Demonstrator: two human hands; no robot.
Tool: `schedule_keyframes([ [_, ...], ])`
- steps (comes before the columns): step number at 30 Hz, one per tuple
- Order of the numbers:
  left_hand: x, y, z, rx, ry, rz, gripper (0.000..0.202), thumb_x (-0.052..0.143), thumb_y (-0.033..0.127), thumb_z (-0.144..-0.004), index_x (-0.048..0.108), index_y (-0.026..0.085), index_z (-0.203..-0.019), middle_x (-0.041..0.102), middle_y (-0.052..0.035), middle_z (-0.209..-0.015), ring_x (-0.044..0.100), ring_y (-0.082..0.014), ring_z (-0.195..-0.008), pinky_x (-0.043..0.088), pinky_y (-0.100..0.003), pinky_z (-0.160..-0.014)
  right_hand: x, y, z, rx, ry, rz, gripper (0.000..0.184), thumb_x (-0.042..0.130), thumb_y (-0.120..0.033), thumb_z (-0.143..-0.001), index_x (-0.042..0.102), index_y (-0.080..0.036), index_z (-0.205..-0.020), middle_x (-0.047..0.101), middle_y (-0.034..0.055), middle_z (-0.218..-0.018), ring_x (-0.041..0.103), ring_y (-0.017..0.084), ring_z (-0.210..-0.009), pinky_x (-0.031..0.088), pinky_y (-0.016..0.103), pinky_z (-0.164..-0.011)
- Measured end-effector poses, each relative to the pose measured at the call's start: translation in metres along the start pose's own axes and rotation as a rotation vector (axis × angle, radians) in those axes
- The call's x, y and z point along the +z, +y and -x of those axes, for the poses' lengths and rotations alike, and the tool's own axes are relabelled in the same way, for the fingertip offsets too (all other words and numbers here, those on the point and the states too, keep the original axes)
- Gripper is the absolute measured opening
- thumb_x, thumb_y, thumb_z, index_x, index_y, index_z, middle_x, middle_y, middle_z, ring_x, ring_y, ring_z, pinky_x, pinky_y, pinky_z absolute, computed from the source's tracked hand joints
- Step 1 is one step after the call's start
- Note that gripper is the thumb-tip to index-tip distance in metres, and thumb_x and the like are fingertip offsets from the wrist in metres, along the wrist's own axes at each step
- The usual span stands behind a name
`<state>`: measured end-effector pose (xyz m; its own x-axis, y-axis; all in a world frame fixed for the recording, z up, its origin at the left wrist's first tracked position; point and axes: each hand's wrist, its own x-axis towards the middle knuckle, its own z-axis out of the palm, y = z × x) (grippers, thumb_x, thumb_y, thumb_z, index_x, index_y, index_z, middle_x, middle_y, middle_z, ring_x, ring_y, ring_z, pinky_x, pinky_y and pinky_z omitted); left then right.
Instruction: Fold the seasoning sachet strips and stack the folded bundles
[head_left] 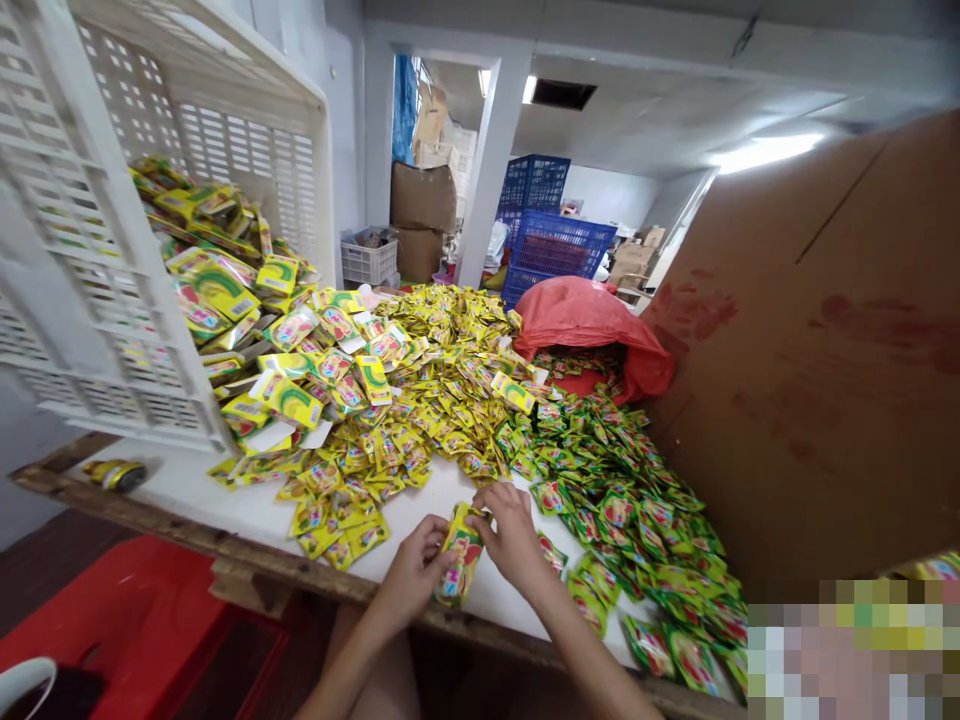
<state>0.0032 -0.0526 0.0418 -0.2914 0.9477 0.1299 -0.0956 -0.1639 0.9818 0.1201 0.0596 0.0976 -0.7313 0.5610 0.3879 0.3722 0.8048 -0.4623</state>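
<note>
Near the table's front edge, a small yellow and green carton with a red fruit picture is held between my two hands. My left hand has its fingers closed round the carton's left side. At its upper end, my right hand pinches with thumb and fingers; whether a sachet is in that pinch is hidden. Yellow sachets lie in a heap beyond and left of my hands. Green sachets spread to the right, a few close by my right wrist. Flattened or open cartons lie at left.
A white plastic crate lies tipped at left, spilling cartons. A red sack opens over green sachets. Tall cardboard stands at right. A yellow roll rests on the table's left corner. A red stool is below. Blue crates stand behind.
</note>
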Motion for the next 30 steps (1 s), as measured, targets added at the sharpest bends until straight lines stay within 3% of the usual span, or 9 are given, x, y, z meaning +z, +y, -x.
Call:
schedule_keyframes([
  [5,-0.001,-0.004,-0.001,-0.018,-0.021,0.057,0.020,0.057,0.029,-0.078,0.044,0.018,-0.088,0.062,-0.0039,-0.083,0.060,-0.0174,-0.076,0.045,-0.026,-0.066,0.002,0.002,0.003,0.004,-0.030,-0.075,0.002,0.059,-0.021,-0.077,0.057,-0.021,-0.076,0.060,0.0029,-0.091,0.049,0.021,-0.092,0.033,0.033,-0.079],
  [10,0.004,-0.007,0.000,-0.003,0.032,0.048,0.028,0.056,0.028,-0.079,0.038,0.021,-0.101,0.058,0.0001,-0.078,0.060,-0.0163,-0.076,0.045,-0.027,-0.069,0.010,0.003,0.015,0.094,-0.197,-0.203,0.037,0.043,-0.033,-0.087,0.060,-0.020,-0.057,0.062,0.0052,-0.091,0.044,0.027,-0.109,0.031,0.042,-0.086],
  [12,0.005,-0.006,0.002,0.022,0.072,0.031,0.032,0.054,0.028,-0.081,0.035,0.023,-0.106,0.056,0.0009,-0.080,0.059,-0.0153,-0.077,0.044,-0.026,-0.069,0.013,0.001,0.021,0.105,-0.200,-0.268,0.034,0.044,-0.036,-0.086,0.062,-0.022,-0.061,0.062,0.0050,-0.086,0.042,0.028,-0.111,0.031,0.044,-0.088],
  [15,0.004,-0.003,0.005,0.037,0.091,0.008,0.035,0.052,0.028,-0.081,0.033,0.025,-0.111,0.055,0.0005,-0.084,0.058,-0.0146,-0.076,0.045,-0.026,-0.069,0.017,0.000,0.031,0.147,-0.081,-0.441,0.016,0.053,-0.036,-0.081,0.061,-0.024,-0.088,0.060,0.0035,-0.091,0.050,0.023,-0.098,0.036,0.038,-0.086],
  [17,0.004,-0.003,0.006,0.026,0.076,-0.004,0.034,0.051,0.027,-0.082,0.034,0.025,-0.111,0.055,-0.0003,-0.085,0.059,-0.0153,-0.076,0.046,-0.027,-0.068,0.020,0.002,0.039,0.226,0.041,-0.583,0.023,0.056,-0.034,-0.079,0.053,-0.022,-0.098,0.058,0.0035,-0.092,0.053,0.019,-0.088,0.041,0.033,-0.080],
  [23,0.003,0.002,0.002,-0.002,0.048,-0.050,0.037,0.052,0.028,-0.080,0.036,0.024,-0.114,0.061,-0.0029,-0.090,0.062,-0.0178,-0.079,0.048,-0.028,-0.070,0.038,0.009,0.051,0.377,0.221,-0.861,0.024,0.060,-0.032,-0.076,0.049,-0.021,-0.094,0.056,0.0028,-0.090,0.056,0.017,-0.081,0.045,0.029,-0.076],
  [28,-0.006,0.007,0.008,-0.042,0.088,-0.153,0.043,0.055,0.046,-0.074,0.044,0.025,-0.110,0.066,-0.0037,-0.090,0.064,-0.0226,-0.084,0.052,-0.031,-0.072,0.047,-0.005,0.052,0.424,0.296,-0.921,0.023,0.062,-0.024,-0.071,0.054,-0.022,-0.093,0.058,-0.0007,-0.078,0.056,0.016,-0.075,0.045,0.027,-0.069],
  [30,-0.002,0.003,0.002,-0.042,0.156,-0.259,0.044,0.060,0.057,-0.064,0.054,0.030,-0.097,0.068,-0.0011,-0.089,0.064,-0.0259,-0.083,0.055,-0.033,-0.067,0.054,-0.011,0.055,0.463,0.304,-0.868,0.019,0.061,-0.019,-0.070,0.059,-0.022,-0.089,0.060,-0.0010,-0.076,0.056,0.017,-0.076,0.045,0.027,-0.070],
])
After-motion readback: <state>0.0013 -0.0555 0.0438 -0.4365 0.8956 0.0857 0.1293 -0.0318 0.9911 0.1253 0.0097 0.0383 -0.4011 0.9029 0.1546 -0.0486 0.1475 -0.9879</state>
